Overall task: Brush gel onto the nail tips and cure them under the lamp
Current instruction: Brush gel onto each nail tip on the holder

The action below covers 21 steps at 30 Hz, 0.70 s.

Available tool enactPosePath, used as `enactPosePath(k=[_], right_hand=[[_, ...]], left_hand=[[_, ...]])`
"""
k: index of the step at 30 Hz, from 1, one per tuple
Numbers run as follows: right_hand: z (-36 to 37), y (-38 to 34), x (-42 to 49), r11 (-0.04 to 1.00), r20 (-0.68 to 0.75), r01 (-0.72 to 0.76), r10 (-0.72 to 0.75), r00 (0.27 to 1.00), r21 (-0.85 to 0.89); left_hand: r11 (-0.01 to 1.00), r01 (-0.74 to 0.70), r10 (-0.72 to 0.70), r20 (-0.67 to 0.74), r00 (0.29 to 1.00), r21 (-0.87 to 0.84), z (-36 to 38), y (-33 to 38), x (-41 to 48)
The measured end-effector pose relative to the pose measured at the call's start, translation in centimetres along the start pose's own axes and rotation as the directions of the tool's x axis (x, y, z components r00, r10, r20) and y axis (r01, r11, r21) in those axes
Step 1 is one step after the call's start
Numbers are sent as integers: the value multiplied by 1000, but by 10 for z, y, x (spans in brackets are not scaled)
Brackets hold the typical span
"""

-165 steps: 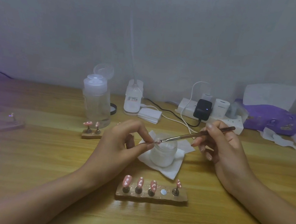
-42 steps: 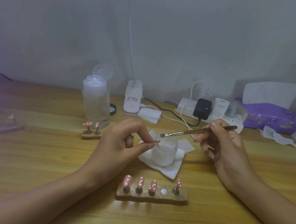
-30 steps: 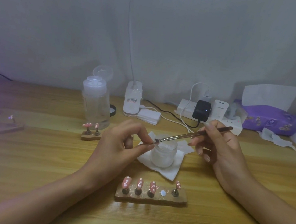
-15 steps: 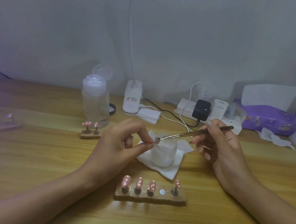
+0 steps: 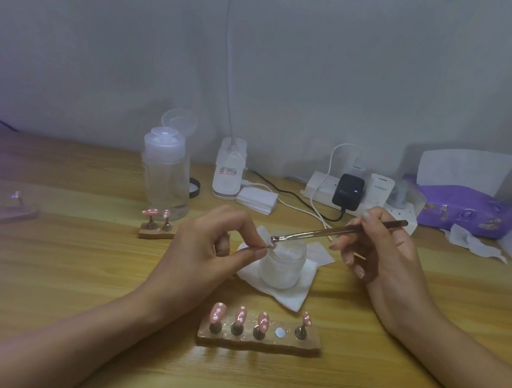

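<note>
Nail tips [image 5: 240,315]: four stand on the near wooden holder [image 5: 258,344], one spot bare. Just beyond, the left hand [image 5: 207,252] pinches a fifth tip [image 5: 270,245] over the gel jar [image 5: 282,266]. The right hand [image 5: 378,251] grips the brush [image 5: 339,231], bristles touching that tip. Best done with light, even strokes, wrists braced on the table [image 5: 66,268], excess wiped on the jar rim, gel kept off skin. Lamp not identifiable.
</note>
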State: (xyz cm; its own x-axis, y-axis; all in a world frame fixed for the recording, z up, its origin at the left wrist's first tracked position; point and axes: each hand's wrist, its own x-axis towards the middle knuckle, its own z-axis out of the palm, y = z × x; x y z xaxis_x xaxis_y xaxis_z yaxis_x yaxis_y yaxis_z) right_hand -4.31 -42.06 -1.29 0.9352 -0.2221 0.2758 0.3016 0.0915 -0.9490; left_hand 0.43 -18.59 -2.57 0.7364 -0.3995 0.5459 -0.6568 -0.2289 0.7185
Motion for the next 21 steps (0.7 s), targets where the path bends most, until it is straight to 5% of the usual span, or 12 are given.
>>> enactPosePath(k=[21], right_hand=[[-2, 2, 2, 1000, -27, -30, 30, 999, 9]], left_hand=[[1000, 3, -3, 4, 1000, -26, 1, -2, 0]])
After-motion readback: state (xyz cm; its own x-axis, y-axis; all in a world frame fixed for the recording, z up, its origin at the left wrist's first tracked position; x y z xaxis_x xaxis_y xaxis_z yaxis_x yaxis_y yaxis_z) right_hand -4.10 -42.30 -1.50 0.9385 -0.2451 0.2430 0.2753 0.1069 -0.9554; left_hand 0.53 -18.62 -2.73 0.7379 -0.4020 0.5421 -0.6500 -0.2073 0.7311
